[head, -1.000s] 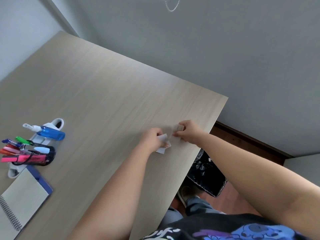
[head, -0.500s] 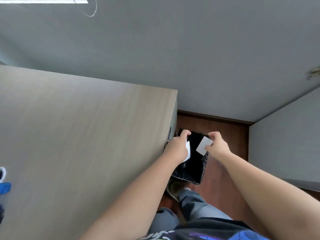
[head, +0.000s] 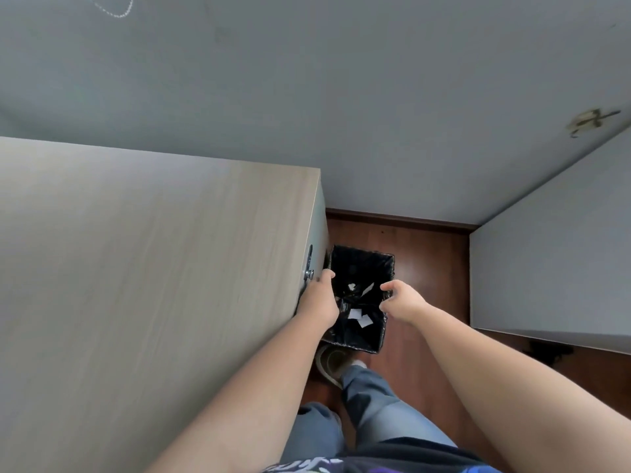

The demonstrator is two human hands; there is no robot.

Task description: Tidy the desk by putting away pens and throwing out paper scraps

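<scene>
Scraps (head: 359,318) inside black bin (head: 385,331); hands (head: 319,303) empty.

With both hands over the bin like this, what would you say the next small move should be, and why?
Probably draw both hands back to the desk. The left hand and right hand look open and empty above the bin, and white paper scraps already lie inside, so this drop seems done.

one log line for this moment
step: scraps dropped | left hand: open | right hand: open | paper scraps: in trash bin
</scene>
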